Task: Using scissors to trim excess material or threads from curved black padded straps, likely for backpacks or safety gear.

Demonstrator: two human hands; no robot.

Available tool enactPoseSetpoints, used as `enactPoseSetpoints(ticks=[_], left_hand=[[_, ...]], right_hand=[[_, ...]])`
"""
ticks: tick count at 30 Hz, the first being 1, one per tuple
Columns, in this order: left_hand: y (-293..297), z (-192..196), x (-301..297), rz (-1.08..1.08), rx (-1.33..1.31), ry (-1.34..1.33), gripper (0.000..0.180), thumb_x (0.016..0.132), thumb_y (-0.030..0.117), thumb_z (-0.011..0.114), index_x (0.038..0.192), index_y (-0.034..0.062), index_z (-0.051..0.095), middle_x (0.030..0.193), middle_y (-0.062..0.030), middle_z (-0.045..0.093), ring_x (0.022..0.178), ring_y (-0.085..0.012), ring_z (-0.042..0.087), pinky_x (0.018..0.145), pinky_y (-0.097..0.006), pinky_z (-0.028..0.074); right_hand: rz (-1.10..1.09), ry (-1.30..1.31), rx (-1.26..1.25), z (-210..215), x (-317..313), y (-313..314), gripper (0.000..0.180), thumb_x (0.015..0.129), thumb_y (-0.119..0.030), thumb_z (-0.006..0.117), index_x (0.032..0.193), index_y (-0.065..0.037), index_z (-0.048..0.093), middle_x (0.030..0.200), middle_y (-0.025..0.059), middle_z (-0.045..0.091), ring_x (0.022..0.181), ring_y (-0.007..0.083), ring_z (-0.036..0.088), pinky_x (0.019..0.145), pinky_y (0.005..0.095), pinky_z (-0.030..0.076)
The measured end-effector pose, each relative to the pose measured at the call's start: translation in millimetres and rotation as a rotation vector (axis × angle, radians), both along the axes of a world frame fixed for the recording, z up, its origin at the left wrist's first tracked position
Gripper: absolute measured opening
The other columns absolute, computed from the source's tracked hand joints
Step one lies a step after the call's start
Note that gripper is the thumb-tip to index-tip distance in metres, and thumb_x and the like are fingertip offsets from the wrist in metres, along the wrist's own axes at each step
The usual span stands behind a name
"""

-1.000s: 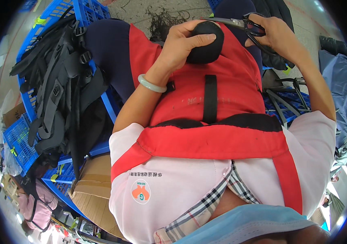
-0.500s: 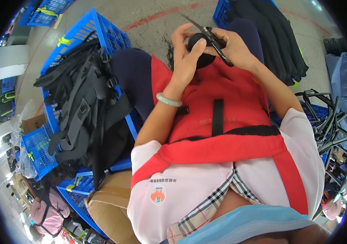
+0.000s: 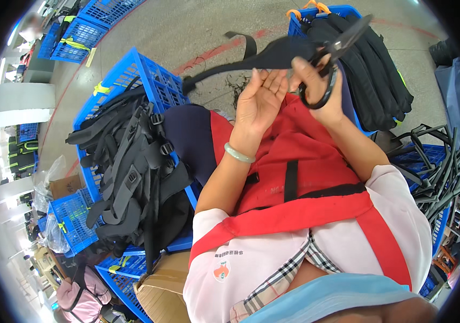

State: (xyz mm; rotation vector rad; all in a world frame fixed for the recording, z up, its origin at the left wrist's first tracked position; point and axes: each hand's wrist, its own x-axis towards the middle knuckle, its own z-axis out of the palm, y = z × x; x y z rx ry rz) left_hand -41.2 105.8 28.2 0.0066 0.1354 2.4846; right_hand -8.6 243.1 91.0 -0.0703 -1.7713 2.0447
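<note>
My right hand [image 3: 321, 94] is closed around a pair of scissors [image 3: 328, 89] with black handles, and the metal blades point up and to the right. A black padded strap [image 3: 281, 55] stretches out beyond both hands, its narrow end trailing left toward a blue crate. It is slightly blurred, and whether my right fingers also pinch its wide end cannot be made out. My left hand [image 3: 265, 99] is open, palm showing and fingers apart, just short of the strap. A pale bracelet [image 3: 239, 153] circles my left wrist.
At my left, a blue crate [image 3: 149, 75] is heaped with black straps and buckles [image 3: 133, 172]. Another crate at far right holds long black padded pieces [image 3: 367, 70]. Dark thin strips [image 3: 440, 161] pile up beside my right arm. A cardboard box [image 3: 162, 288] stands at lower left.
The bunched black piece in my hands is now a strap stretched out beyond them. My left hand has opened. The scissors have swung from pointing up-left to up-right.
</note>
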Motion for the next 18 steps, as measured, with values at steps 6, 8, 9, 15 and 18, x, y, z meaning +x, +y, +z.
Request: enactPoseSetpoints(ticks=[6,8,9,15,18], left_hand=[[15.2,49.1,-26.0,0.287,-0.165,0.041,0.031,0.091,0.019,0.063,0.114,0.0007,0.053,0.116,-0.0158,0.06,0.104,-0.0254,0.06,0.088,-0.039,0.051],[6.0,34.7,-25.0,0.231,-0.249,0.16,0.03,0.09,0.019,0.064,0.112,0.0006,0.055,0.11,-0.015,0.063,0.091,-0.0237,0.061,0.076,-0.037,0.052],[2.5,33.8,-22.4,0.172,-0.324,0.274,0.029,0.088,0.018,0.066,0.109,0.0005,0.056,0.104,-0.0142,0.065,0.078,-0.0221,0.062,0.064,-0.035,0.053],[-23.3,31.5,-8.7,0.423,-0.66,0.261,0.014,0.082,0.003,0.07,0.093,0.0056,0.062,0.086,-0.0074,0.064,0.064,-0.0184,0.061,0.051,-0.031,0.052],[-54.7,24.0,-13.1,0.541,-0.691,0.31,0.028,0.077,-0.007,0.071,0.1,0.0084,0.065,0.094,-0.0019,0.066,0.088,-0.0148,0.063,0.086,-0.031,0.05]], right_hand=[[0.128,-0.111,-0.336,-5.1,-23.8,16.0,0.022,0.09,-0.021,0.062,0.074,-0.005,0.058,0.065,0.0077,0.063,0.056,0.0117,0.058,0.049,0.0206,0.039],[0.205,-0.192,-0.39,-14.6,-12.7,-5.3,0.019,0.089,-0.021,0.062,0.081,-0.003,0.062,0.07,0.0075,0.065,0.058,0.0122,0.058,0.053,0.0227,0.041],[0.276,-0.192,-0.342,-21.9,-7.3,-9.1,0.02,0.089,-0.022,0.063,0.086,-0.002,0.063,0.072,0.0068,0.065,0.06,0.0121,0.058,0.056,0.0244,0.043],[0.547,-0.419,-0.003,-44.3,-9.4,-15.4,0.022,0.088,-0.024,0.066,0.085,-0.003,0.061,0.064,0.004,0.06,0.06,0.0094,0.056,0.056,0.0248,0.044],[0.574,-0.396,0.182,-40.6,-7.7,-1.3,0.034,0.083,-0.027,0.072,0.1,-0.003,0.055,0.068,0.0035,0.054,0.06,0.0109,0.05,0.055,0.0263,0.041]])
